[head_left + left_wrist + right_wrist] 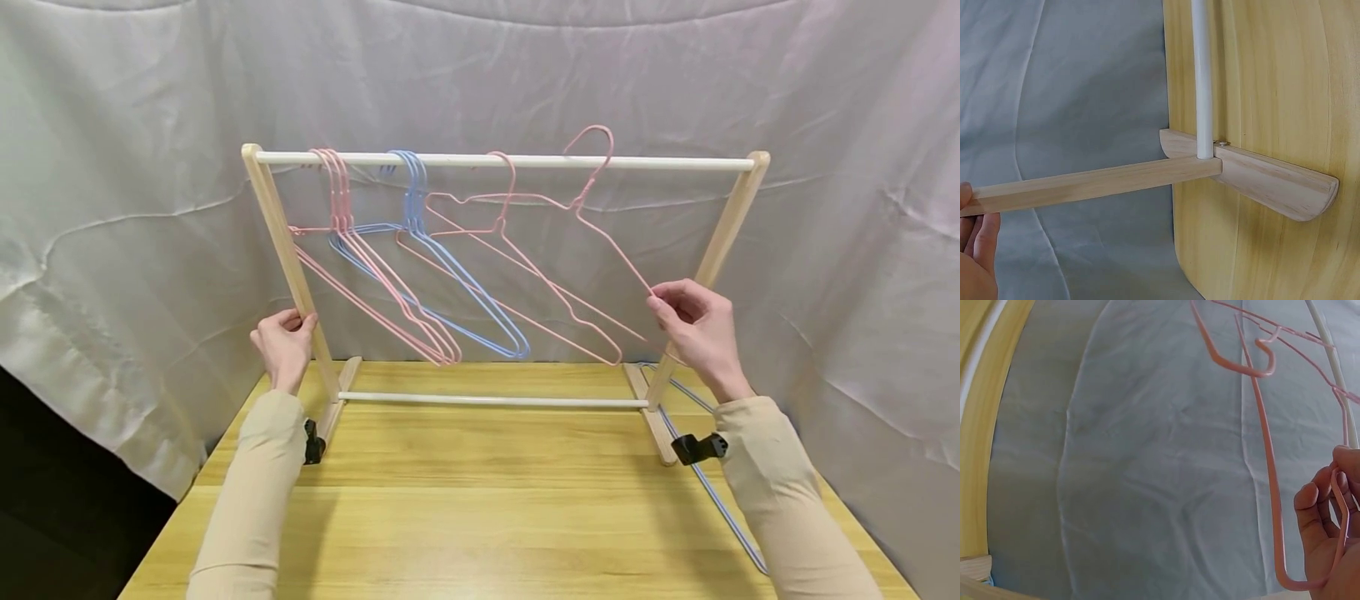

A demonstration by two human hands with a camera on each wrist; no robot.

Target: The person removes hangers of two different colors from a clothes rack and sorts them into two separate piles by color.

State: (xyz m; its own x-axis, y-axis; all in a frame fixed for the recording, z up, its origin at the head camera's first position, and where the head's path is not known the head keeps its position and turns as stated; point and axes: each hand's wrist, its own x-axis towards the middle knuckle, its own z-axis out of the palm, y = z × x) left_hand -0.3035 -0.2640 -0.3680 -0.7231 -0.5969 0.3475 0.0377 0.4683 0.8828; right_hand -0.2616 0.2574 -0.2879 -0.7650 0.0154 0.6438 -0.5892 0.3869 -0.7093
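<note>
My right hand point(701, 329) pinches a pink wire hanger point(583, 196) at its right shoulder. This hanger's hook arches over the white rail point(675, 163), standing higher than the other hooks. In the right wrist view, the hanger's wire point(1266, 437) bends around beside the curled fingers point(1310, 499). My left hand point(283, 346) grips the left wooden post point(276, 225) of the clothes rack between thumb and fingers. The left wrist view shows that post point(1097, 181) running down to its foot. Another pink hanger point(504, 218) hangs just left of the held one.
Farther left on the rail hang several pink hangers point(341, 200) and a group of blue hangers point(412, 200). Blue hangers point(722, 510) lie on the wooden table point(480, 517) under my right forearm. A lower white bar point(487, 400) joins the rack's feet. Grey curtain point(480, 75) surrounds the table.
</note>
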